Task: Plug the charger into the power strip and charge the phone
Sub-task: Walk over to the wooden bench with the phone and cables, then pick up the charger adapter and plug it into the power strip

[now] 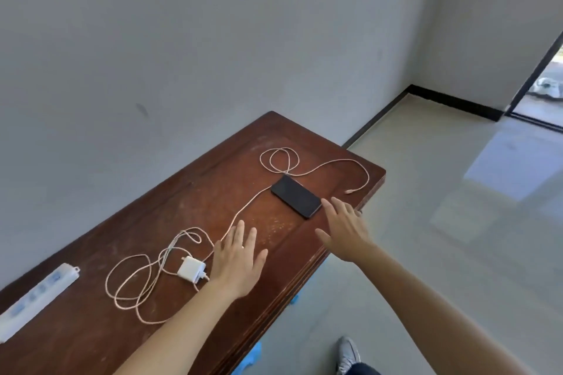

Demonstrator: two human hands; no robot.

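Hands hover flat over the dark wooden counter [100, 344], each grip spread wide and holding nothing: the left hand [237, 262] lies just right of the white charger [191, 269], whose pale cable [243, 210] runs out from under its fingers, and the right hand [345, 228] has its fingertips just short of the black phone [296, 196]. The cable's free plug [348, 191] lies beyond the right grip near the counter's edge, unconnected. The white power strip [36, 298] sits well left of the left grip.

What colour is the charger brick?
White: the charger brick lies on the dark reddish-brown table, clearest in the head view.
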